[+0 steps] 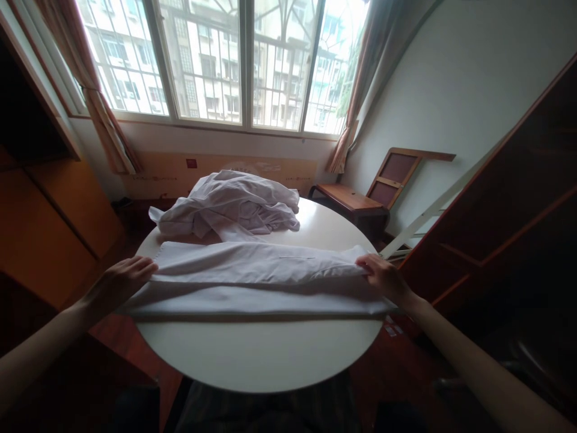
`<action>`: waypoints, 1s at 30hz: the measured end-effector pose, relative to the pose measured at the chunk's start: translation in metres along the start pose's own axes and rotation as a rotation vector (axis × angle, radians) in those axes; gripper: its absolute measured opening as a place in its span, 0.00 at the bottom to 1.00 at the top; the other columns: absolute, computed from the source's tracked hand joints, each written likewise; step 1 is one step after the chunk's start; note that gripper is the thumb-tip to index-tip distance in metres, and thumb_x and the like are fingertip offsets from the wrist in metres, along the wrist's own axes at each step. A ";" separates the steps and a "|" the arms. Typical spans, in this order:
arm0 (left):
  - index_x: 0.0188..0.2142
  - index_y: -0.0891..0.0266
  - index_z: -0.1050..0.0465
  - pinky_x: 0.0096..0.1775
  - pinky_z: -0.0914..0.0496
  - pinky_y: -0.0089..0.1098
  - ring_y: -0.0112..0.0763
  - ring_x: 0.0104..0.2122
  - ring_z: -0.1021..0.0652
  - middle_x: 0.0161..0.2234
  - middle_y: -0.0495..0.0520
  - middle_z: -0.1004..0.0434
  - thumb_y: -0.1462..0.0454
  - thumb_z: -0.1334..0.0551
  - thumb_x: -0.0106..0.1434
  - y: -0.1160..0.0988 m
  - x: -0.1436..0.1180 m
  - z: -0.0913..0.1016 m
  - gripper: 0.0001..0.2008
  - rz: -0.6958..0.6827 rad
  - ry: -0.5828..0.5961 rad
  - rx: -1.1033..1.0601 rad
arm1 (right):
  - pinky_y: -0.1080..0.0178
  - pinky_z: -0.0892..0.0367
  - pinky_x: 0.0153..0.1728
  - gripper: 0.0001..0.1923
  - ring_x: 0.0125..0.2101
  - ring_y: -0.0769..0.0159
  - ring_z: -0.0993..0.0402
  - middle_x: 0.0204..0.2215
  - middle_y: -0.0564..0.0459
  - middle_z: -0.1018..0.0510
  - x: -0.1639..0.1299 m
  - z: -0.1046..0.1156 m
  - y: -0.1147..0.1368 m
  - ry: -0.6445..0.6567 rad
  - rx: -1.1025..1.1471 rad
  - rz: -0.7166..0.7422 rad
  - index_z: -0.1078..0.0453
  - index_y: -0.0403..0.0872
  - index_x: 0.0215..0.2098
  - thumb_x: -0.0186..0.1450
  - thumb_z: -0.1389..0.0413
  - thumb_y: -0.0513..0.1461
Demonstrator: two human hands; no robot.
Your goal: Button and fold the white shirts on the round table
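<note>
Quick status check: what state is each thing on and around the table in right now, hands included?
Folded garment: flat, folded into a long band across the table, ends overhanging the rim.
Second garment: crumpled heap at the far side.
Table: near half bare.
Left hand: on the band's left end.
Right hand: fingers pinching the right end.
Curtains: drawn open.
</note>
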State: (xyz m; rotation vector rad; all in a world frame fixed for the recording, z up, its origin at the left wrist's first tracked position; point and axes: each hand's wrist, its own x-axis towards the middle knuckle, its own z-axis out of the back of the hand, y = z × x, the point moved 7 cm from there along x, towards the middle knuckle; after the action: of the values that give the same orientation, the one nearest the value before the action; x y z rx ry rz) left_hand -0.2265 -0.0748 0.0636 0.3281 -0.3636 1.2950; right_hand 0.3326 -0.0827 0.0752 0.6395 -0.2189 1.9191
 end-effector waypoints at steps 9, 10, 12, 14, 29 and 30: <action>0.37 0.56 0.37 0.38 0.32 0.34 0.37 0.40 0.27 0.48 0.51 0.31 0.68 0.51 0.45 0.012 -0.006 -0.032 0.18 0.076 0.117 -0.223 | 0.62 0.34 0.35 0.13 0.33 0.62 0.30 0.30 0.51 0.28 -0.013 -0.001 0.019 0.124 -0.040 0.047 0.34 0.49 0.30 0.51 0.54 0.30; 0.38 0.57 0.38 0.38 0.32 0.34 0.38 0.41 0.27 0.48 0.53 0.31 0.68 0.50 0.43 0.018 -0.004 -0.036 0.20 0.138 0.124 -0.315 | 0.63 0.34 0.35 0.14 0.34 0.62 0.30 0.31 0.51 0.27 -0.018 -0.007 0.018 0.159 -0.044 0.052 0.34 0.49 0.31 0.50 0.54 0.29; 0.42 0.60 0.40 0.39 0.32 0.34 0.39 0.44 0.28 0.48 0.58 0.32 0.68 0.49 0.41 0.032 0.000 -0.042 0.24 0.308 0.130 -0.564 | 0.63 0.34 0.37 0.15 0.37 0.61 0.30 0.33 0.51 0.27 -0.024 -0.012 0.015 0.183 -0.055 0.040 0.34 0.49 0.33 0.51 0.54 0.29; 0.43 0.62 0.41 0.37 0.31 0.34 0.39 0.43 0.27 0.46 0.61 0.31 0.68 0.48 0.41 0.046 0.003 -0.047 0.25 0.524 0.128 -0.865 | 0.63 0.34 0.37 0.16 0.38 0.61 0.30 0.34 0.51 0.27 -0.026 -0.014 0.013 0.185 -0.067 0.024 0.34 0.49 0.34 0.51 0.54 0.30; 0.34 0.71 0.29 0.25 0.38 0.25 0.27 0.23 0.32 0.23 0.51 0.30 0.56 0.46 0.56 0.043 0.052 -0.064 0.18 0.766 0.142 -0.749 | 0.65 0.33 0.33 0.14 0.33 0.64 0.27 0.31 0.52 0.25 -0.023 -0.002 0.015 0.092 -0.117 0.026 0.33 0.48 0.32 0.51 0.54 0.29; 0.36 0.72 0.30 0.26 0.38 0.26 0.28 0.23 0.31 0.24 0.52 0.29 0.57 0.48 0.58 0.043 0.055 -0.067 0.19 0.778 0.143 -0.739 | 0.65 0.33 0.32 0.13 0.32 0.64 0.27 0.30 0.52 0.25 -0.023 0.000 0.016 0.067 -0.124 0.011 0.33 0.48 0.32 0.52 0.53 0.30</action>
State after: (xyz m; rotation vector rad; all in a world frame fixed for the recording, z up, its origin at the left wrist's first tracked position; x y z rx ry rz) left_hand -0.2507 0.0119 0.0293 -0.5891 -0.8631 1.8065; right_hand 0.3256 -0.1079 0.0648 0.4920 -0.2973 1.9177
